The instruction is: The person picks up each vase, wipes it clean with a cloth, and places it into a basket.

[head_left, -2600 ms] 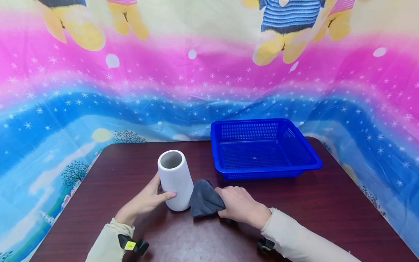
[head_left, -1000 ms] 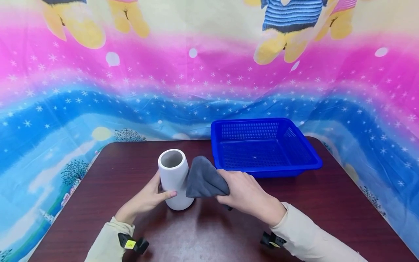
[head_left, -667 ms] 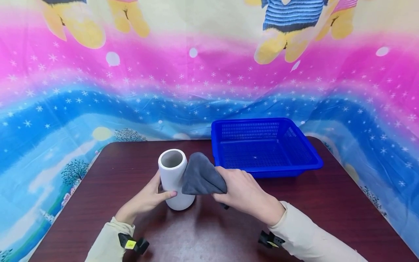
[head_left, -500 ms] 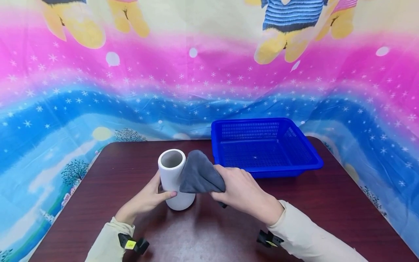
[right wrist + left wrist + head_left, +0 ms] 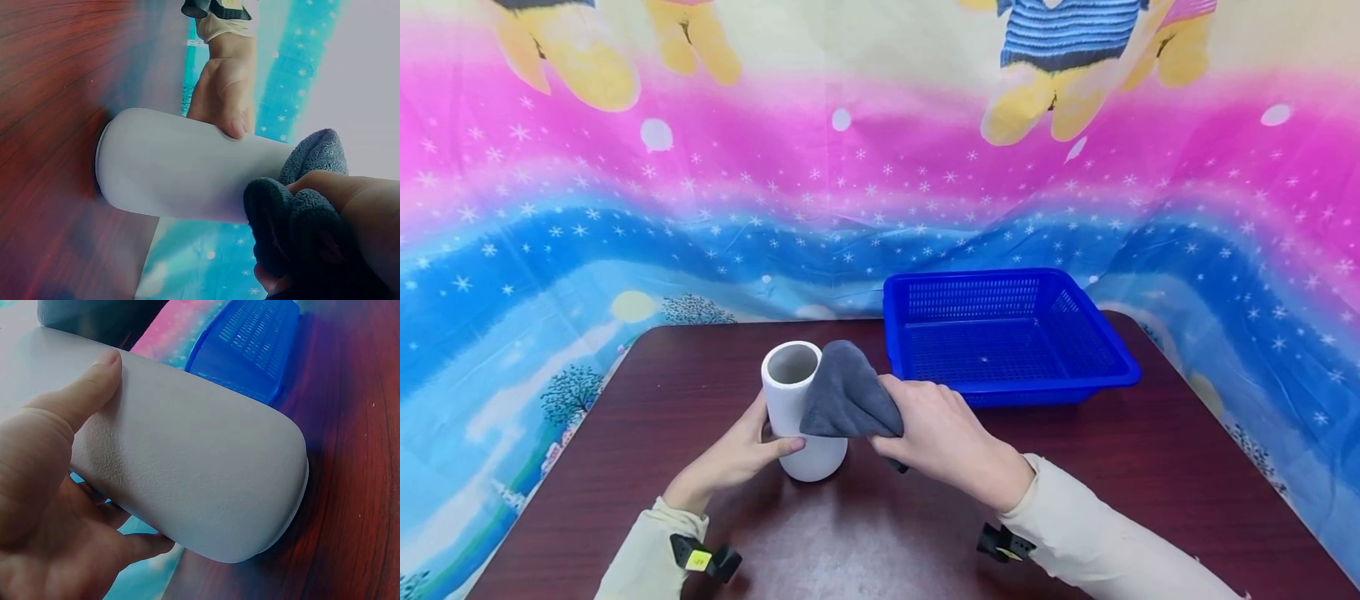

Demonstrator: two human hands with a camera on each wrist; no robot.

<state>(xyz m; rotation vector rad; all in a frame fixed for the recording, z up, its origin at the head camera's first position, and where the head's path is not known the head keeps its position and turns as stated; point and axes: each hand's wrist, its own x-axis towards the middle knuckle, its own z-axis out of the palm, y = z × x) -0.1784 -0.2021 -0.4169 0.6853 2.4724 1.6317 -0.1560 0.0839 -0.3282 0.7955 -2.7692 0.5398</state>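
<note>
Beside the white vase (image 5: pixel 797 408), two hands at work

Left hand (image 5: pixel 730 458) wraps its grip round the upright vase on the desk (image 5: pixel 625 433); right hand (image 5: pixel 936 437) clutches a grey cloth (image 5: pixel 846 400) against the vase's right side. Beyond the vase stands a blue basket (image 5: pixel 1000 333).

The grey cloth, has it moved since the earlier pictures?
Yes. The grey cloth, gripped by the right hand, went up from the table and leftward, away from the blue basket, onto the white vase's upper side.
</note>
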